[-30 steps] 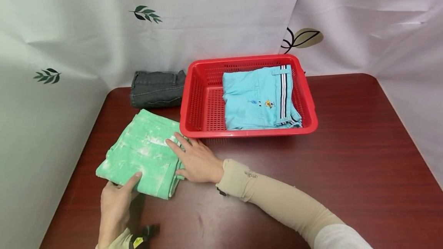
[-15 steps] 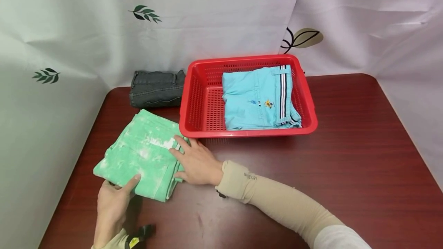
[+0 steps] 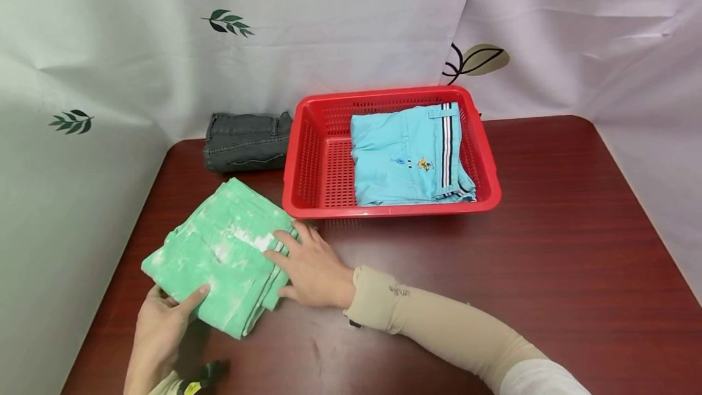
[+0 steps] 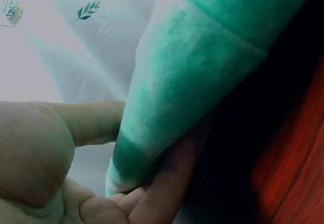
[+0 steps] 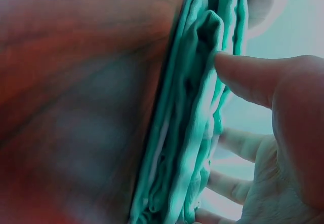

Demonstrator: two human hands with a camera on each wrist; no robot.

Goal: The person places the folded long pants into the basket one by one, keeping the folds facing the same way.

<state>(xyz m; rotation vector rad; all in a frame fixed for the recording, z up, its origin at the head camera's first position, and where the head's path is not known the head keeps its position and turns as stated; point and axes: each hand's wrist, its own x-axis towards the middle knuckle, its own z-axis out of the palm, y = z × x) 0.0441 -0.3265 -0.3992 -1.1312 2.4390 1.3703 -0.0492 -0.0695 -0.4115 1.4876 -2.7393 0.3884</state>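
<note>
A folded green garment with white tie-dye patches [image 3: 219, 255] lies on the left of the table, in front of the basket. My left hand [image 3: 159, 328] grips its lower left edge, thumb on top and fingers underneath; the left wrist view shows that edge raised off the table. On the garment's right side, my right hand [image 3: 318, 267] rests with fingers spread, the fingertips touching the top and the stacked layers. The right wrist view shows those layers [image 5: 190, 102] edge-on beside the right thumb. The garment's underside is hidden.
A red plastic basket [image 3: 392, 211] with a folded light-blue garment [image 3: 384, 151] in it stands at the back middle. Left of it lies a folded dark grey garment [image 3: 247, 142]. A white patterned curtain [image 3: 329, 23] hangs behind and beside the brown table [image 3: 521, 261].
My left hand has shifted down and left with the green garment's edge, and the garment has turned slightly, its lower corner nearer me. My right hand has moved slightly downward with it.
</note>
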